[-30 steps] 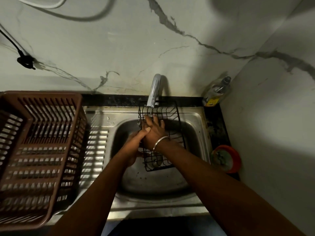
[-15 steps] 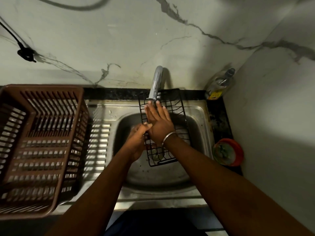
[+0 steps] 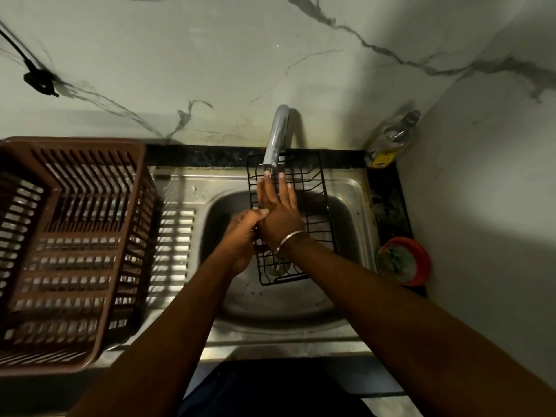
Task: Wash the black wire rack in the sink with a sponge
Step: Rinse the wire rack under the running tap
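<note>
Sink [image 3: 356, 206] holds the rack [image 3: 304, 176], propped toward 12 o'clock under the tap [image 3: 276, 136]. Right hand [image 3: 279, 215] lies flat on the wires, fingers straight; left hand [image 3: 240, 236] grips its 9 o'clock edge. No sponge shows (hidden, perhaps), so washing looks underway, likely unfinished.

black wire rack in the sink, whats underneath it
Through the black wire rack show the steel sink basin and its round drain near the lower end. The flat right hand and the left hand at its edge cover the middle; whatever lies beneath them is hidden.
</note>
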